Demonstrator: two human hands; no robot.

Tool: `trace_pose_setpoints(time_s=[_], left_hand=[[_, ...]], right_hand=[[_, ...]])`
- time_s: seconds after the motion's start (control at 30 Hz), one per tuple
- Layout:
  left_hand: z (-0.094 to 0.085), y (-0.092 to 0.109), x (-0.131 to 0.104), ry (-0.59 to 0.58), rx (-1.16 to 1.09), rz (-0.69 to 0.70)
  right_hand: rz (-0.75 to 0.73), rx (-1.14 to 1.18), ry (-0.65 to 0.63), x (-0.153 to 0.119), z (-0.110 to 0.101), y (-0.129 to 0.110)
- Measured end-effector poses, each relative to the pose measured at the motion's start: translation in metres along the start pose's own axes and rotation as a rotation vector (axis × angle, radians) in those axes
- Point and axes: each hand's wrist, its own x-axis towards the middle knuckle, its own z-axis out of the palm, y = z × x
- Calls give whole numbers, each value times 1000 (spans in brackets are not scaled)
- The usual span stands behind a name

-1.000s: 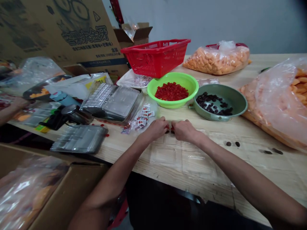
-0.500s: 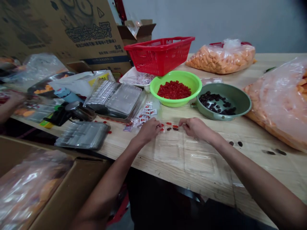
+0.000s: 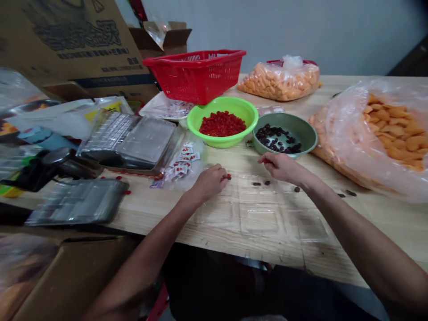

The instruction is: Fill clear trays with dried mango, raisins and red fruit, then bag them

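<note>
Head view. Two bare hands over a pale wooden worktop [image 3: 214,156], forearms reaching in from the near edge.

Left hand [image 3: 210,183]: fingers curled in, thumb side toward the centre. A red bit [image 3: 228,176] shows right at the fingertips, with something dark close under it. Whether the grip is clenched on it or merely touching, I cannot tell.

Right hand [image 3: 284,168]: grip loose, forefinger reaching out, nothing visible between the fingers. It hovers just on the near side of the grey-green bowl [image 3: 306,149], which holds dark bits [image 3: 272,137]. Two more dark pieces [image 3: 261,183] lie below its fingertips, between the two hands; a single one sits under the wrist, and another pair farther right beside the forearm.

Clear trays [image 3: 262,218] lie flat on the near side of both hands, their edges hard to make out against the wood.

Beyond the left hand, the lime bowl [image 3: 221,141] of red pieces, touching the grey-green one. White packets [image 3: 185,158] just beside that hand, on its left. Large bag [image 3: 347,147] of orange pieces off to the right.
</note>
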Motion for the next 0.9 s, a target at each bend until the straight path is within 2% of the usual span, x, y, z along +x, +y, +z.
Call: trace_pose_setpoints(time_s=[0.23, 0.43, 0.5, 0.57, 0.67, 0.73, 0.8, 0.9], left_hand=[[-2, 2, 0, -54, 17, 25], [3, -1, -6, -63, -33, 73], [-1, -3, -8, -66, -62, 94], [-15, -7, -3, 13, -90, 89], [-49, -15, 27, 283, -80, 18], [-73, -23, 62, 375, -31, -52], [-88, -32, 104, 271, 25, -134], [-88, -44, 163, 23, 51, -218]], right_hand=[[-184, -193, -68, -14, 29, -10], [-128, -160, 64, -29, 24, 6], [-173, -147, 44, -36, 24, 10], [-214, -178, -9, -42, 25, 8], [-209, -278, -74, -45, 28, 1], [-187, -341, -126, -44, 30, -4], [-150, -389, -169, -44, 32, -7], [-130, -365, -132, -47, 36, -3]])
